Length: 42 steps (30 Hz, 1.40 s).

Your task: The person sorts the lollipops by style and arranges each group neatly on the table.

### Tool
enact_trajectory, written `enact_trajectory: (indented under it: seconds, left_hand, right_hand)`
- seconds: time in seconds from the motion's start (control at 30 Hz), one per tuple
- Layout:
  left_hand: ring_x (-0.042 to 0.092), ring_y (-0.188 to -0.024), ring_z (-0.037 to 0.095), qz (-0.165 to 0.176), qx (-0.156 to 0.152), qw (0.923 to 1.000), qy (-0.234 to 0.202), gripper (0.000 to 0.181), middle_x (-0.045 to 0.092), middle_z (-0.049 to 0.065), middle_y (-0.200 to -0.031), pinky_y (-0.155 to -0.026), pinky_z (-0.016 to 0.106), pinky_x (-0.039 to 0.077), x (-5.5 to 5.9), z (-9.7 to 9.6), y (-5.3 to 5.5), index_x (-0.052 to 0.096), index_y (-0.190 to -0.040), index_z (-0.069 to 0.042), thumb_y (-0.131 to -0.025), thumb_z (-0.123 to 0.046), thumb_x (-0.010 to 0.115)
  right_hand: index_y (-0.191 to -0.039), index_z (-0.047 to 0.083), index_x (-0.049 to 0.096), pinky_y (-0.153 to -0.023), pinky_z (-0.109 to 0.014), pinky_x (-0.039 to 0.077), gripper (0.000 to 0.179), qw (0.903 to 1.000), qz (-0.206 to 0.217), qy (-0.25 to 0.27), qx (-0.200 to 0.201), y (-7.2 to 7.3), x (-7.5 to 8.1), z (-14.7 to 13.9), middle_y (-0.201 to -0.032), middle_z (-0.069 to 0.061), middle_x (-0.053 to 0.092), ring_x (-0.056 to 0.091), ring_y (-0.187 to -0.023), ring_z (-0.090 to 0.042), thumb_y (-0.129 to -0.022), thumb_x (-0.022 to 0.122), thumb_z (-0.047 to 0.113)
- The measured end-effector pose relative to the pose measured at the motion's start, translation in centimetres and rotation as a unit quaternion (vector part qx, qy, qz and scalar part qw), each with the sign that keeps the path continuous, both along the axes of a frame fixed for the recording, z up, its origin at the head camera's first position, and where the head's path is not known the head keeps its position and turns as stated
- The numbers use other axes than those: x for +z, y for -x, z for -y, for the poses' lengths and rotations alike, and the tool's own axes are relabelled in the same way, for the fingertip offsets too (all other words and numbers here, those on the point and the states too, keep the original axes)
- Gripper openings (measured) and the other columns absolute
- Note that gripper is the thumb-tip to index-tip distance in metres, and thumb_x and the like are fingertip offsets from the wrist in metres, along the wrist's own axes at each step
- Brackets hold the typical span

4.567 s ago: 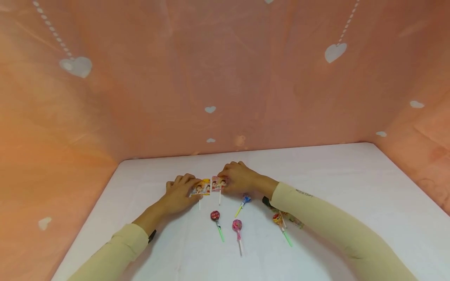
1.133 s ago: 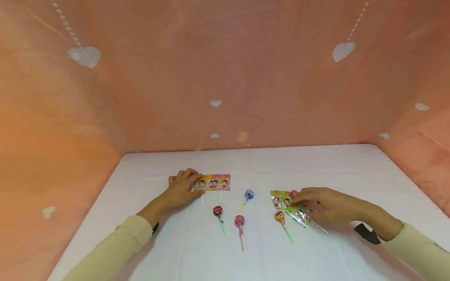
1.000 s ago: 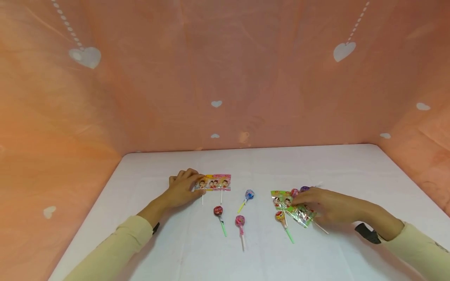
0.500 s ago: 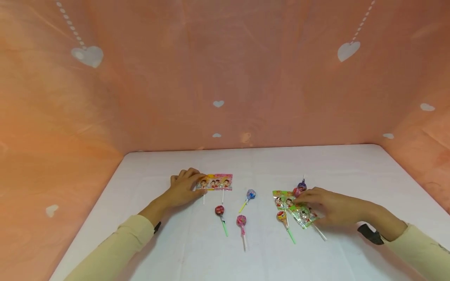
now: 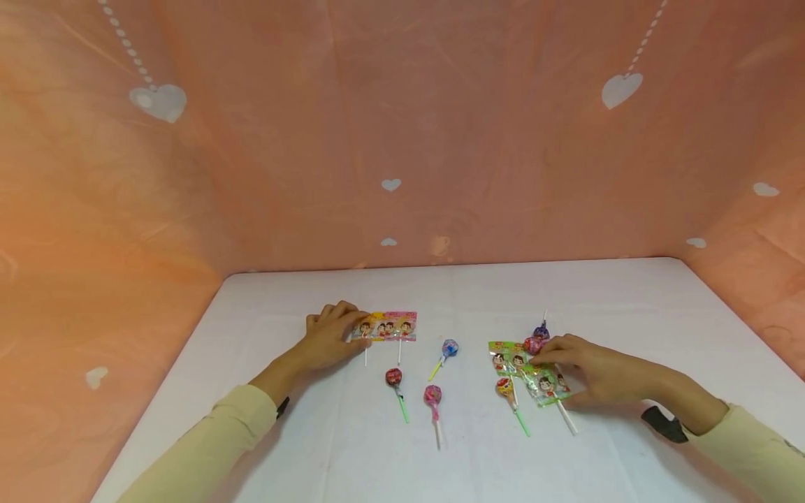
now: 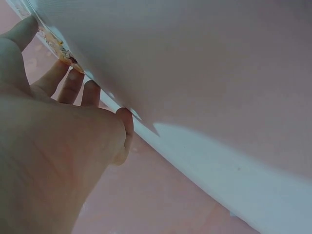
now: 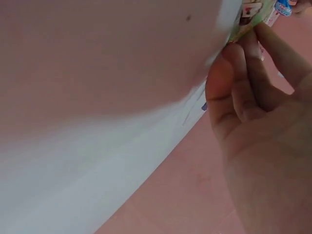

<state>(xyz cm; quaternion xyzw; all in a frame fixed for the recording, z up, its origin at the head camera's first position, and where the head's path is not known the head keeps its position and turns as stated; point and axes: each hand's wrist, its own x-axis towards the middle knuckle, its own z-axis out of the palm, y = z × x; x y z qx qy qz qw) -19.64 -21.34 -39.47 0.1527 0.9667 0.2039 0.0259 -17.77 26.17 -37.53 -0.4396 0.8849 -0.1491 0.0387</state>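
Observation:
My left hand [image 5: 330, 342] rests at the left end of an orange-yellow flat lollipop packet [image 5: 364, 327]. Thumb and index fingertips touch its edges, the fingers relaxed; the left wrist view shows the same packet [image 6: 58, 48] at the fingertips. A pink flat lollipop packet [image 5: 402, 325] lies right beside it. On the right, my right hand [image 5: 600, 370] pinches a green flat lollipop packet [image 5: 546, 385] between thumb and fingers, its white stick pointing down and right. A second green packet [image 5: 505, 358] partly underlaps or abuts it; which, I cannot tell.
Round lollipops lie about the white table [image 5: 352, 433]: dark red [image 5: 393, 377], pink [image 5: 432, 395], blue [image 5: 449, 348] and orange-yellow [image 5: 504, 387]. A red-pink one [image 5: 533, 345] and a purple one [image 5: 541, 332] sit above the green packets. A peach curtain [image 5: 402, 140] stands behind.
My right hand has left the pink packet and gone right to the green one, which has turned so its stick points more downward. The purple lollipop's stick swung upward. The left hand stayed.

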Motion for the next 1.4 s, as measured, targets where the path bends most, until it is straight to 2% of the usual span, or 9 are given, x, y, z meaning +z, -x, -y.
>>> enact_trajectory:
  seconds: [0.27, 0.5, 0.77, 0.97, 1.17, 1.4]
  left_hand:
    - [0.039, -0.129, 0.031, 0.003, 0.005, 1.0000, 0.001, 0.059, 0.047, 0.007, -0.140, -0.099, 0.056, 0.024, -0.10, -0.03, 0.01, 0.051, -0.144, -0.016, -0.093, -0.043, 0.065]
    - [0.039, -0.128, 0.030, 0.003, 0.006, 1.0000, -0.005, 0.059, 0.048, 0.007, -0.140, -0.099, 0.055, 0.024, -0.07, 0.00, 0.02, 0.051, -0.144, -0.016, -0.093, -0.042, 0.066]
    - [0.040, -0.127, 0.030, 0.003, 0.007, 1.0000, -0.002, 0.058, 0.048, 0.006, -0.139, -0.099, 0.055, 0.025, -0.05, -0.06, -0.02, 0.051, -0.144, -0.017, -0.093, -0.042, 0.066]
    - [0.039, -0.129, 0.030, 0.007, 0.012, 0.9999, -0.002, 0.058, 0.048, 0.007, -0.139, -0.100, 0.056, 0.024, 0.04, -0.05, -0.05, 0.051, -0.144, -0.017, -0.093, -0.042, 0.066]
    - [0.039, -0.128, 0.031, 0.003, 0.009, 1.0000, 0.001, 0.059, 0.048, 0.008, -0.139, -0.099, 0.056, 0.025, 0.05, 0.13, -0.05, 0.051, -0.143, -0.016, -0.093, -0.042, 0.066]
    - [0.040, -0.126, 0.031, -0.007, 0.002, 1.0000, 0.004, 0.059, 0.048, 0.007, -0.138, -0.097, 0.055, 0.025, -0.18, 0.36, -0.02, 0.051, -0.143, -0.015, -0.093, -0.042, 0.066]
  right_hand:
    - [-0.128, 0.025, 0.064, -0.098, -0.021, 0.043, 0.056, 0.9998, -0.009, 0.019, -0.005, -0.02, -0.38, 0.04, -0.127, 0.009, 0.058, 0.048, -0.117, -0.007, -0.075, 0.084, 0.027]
    - [-0.129, 0.021, 0.064, -0.099, -0.021, 0.042, 0.057, 0.9988, -0.041, 0.025, -0.010, -0.09, -0.76, -0.19, -0.126, 0.007, 0.061, 0.050, -0.117, -0.009, -0.077, 0.083, 0.030]
    - [-0.130, 0.021, 0.064, -0.100, -0.015, 0.039, 0.055, 0.9984, -0.043, 0.034, -0.016, -0.21, -0.88, -0.28, -0.125, 0.008, 0.060, 0.049, -0.117, -0.007, -0.078, 0.082, 0.027]
    - [-0.128, 0.024, 0.065, -0.100, -0.017, 0.040, 0.053, 0.9977, -0.046, 0.041, -0.028, -0.29, -0.83, -0.20, -0.125, 0.011, 0.059, 0.050, -0.116, -0.005, -0.078, 0.083, 0.029]
    - [-0.126, 0.026, 0.067, -0.092, -0.028, 0.047, 0.054, 0.9952, -0.060, 0.058, -0.052, -0.29, -0.72, 0.22, -0.119, 0.016, 0.059, 0.053, -0.107, -0.001, -0.076, 0.085, 0.032]
    - [-0.124, 0.020, 0.069, -0.083, -0.024, 0.046, 0.054, 0.9912, -0.085, 0.086, -0.055, 0.28, -0.94, 0.59, -0.113, 0.017, 0.059, 0.050, -0.097, 0.003, -0.073, 0.087, 0.025]
